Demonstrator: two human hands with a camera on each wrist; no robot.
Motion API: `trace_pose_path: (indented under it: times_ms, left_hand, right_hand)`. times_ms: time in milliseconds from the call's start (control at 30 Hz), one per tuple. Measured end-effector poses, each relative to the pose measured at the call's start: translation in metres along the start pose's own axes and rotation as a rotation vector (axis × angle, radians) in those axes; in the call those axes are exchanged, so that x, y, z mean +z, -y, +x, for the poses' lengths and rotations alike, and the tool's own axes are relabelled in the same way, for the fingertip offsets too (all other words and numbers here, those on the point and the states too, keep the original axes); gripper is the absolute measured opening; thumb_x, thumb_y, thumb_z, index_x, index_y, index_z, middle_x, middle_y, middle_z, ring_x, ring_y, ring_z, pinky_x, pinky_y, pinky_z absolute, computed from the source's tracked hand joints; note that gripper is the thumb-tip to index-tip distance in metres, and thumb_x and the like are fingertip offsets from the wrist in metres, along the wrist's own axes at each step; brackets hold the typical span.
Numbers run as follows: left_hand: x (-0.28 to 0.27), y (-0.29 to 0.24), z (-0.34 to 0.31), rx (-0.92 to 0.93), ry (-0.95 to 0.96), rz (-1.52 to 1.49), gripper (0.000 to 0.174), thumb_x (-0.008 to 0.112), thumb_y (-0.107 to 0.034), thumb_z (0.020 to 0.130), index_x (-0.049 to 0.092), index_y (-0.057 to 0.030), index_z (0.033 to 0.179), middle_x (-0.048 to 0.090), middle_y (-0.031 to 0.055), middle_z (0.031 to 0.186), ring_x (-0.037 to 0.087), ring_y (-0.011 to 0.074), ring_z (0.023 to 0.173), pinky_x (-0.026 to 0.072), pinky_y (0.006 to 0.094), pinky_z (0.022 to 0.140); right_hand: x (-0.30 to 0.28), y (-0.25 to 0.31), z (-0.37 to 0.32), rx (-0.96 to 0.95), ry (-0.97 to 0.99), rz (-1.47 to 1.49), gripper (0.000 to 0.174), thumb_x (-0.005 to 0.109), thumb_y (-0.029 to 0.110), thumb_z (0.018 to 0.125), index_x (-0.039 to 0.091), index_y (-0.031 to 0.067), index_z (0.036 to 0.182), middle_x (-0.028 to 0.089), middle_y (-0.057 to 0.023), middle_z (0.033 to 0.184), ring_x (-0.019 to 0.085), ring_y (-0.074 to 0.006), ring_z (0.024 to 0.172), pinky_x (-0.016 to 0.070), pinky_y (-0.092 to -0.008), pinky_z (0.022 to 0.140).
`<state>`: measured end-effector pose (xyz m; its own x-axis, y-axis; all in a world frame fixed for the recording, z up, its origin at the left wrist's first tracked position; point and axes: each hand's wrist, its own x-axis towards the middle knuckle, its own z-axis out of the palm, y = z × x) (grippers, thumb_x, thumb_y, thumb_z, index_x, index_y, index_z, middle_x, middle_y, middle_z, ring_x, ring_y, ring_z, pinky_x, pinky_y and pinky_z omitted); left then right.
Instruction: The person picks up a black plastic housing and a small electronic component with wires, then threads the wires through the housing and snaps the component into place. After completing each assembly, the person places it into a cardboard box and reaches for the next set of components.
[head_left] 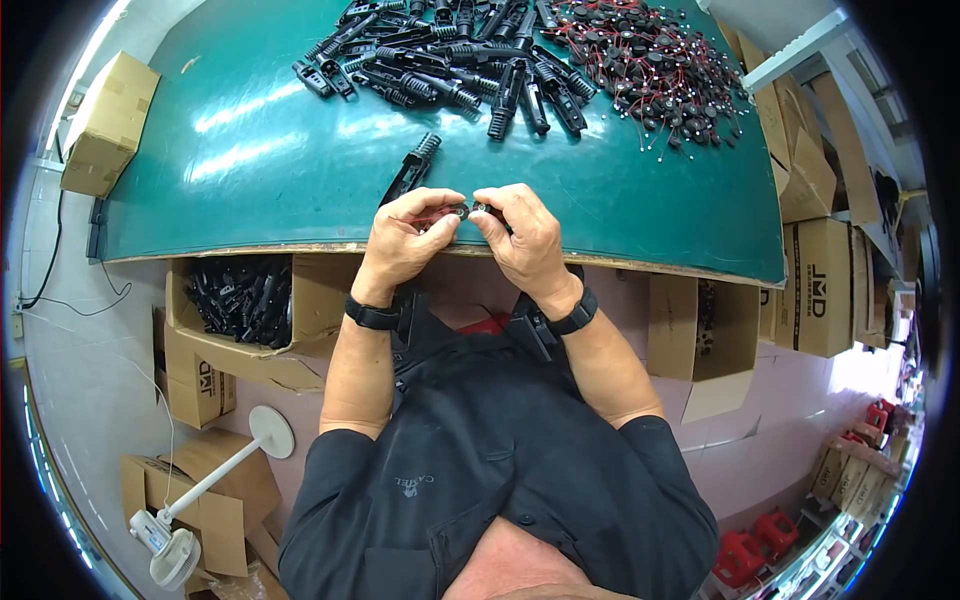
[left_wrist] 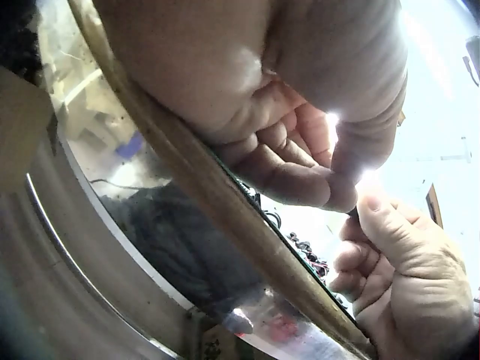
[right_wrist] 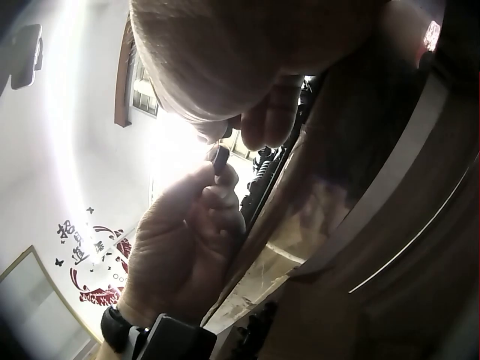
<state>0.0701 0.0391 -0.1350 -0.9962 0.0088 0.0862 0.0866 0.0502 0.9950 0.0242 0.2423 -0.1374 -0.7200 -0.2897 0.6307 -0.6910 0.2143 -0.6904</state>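
Observation:
Over the table's near edge my left hand pinches a small round black part between thumb and forefinger, with red wire showing by the fingers. In the right wrist view that black disc stands out at the fingertips. Close beside it, my right hand pinches another small dark round piece, mostly covered by the fingers. The fingertips of both hands nearly meet. Just beyond the left hand lies one black plastic handle-like part with a ribbed end.
Across the green table lie a heap of black ribbed-end parts and, at right, a heap of round black pieces with red wires. Below the edge stand a carton of black parts and another carton. A white fan stands left.

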Motion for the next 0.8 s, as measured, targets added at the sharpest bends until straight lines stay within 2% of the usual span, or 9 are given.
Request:
trace_pose_path:
  times_ms: [733, 800]
  left_hand:
    - [0.0018, -0.0035, -0.0006, -0.006, 0.007, -0.004, 0.025, 0.073, 0.001, 0.099, 0.075, 0.0019, 0.124, 0.071, 0.0012, 0.1, 0.066, 0.0068, 0.083, 0.0555, 0.0223, 0.074]
    - [0.0018, -0.0024, -0.0005, -0.009, 0.011, -0.011, 0.025, 0.073, 0.001, 0.098, 0.075, 0.0018, 0.124, 0.071, 0.0011, 0.1, 0.066, 0.0068, 0.083, 0.0555, 0.0223, 0.074]
  right_hand:
    - [-0.0014, 0.0021, 0.0011, -0.008, -0.023, -0.024, 0.021, 0.082, 0.013, 0.095, 0.074, 0.003, 0.111, 0.074, -0.0124, 0.101, 0.072, -0.0278, 0.087, 0.0581, -0.0358, 0.072]
    - [-0.0016, 0.0024, 0.0014, -0.011, -0.026, -0.013, 0.023, 0.082, 0.009, 0.092, 0.072, 0.0036, 0.112, 0.072, -0.0123, 0.1, 0.071, -0.0305, 0.087, 0.0581, -0.0386, 0.072]
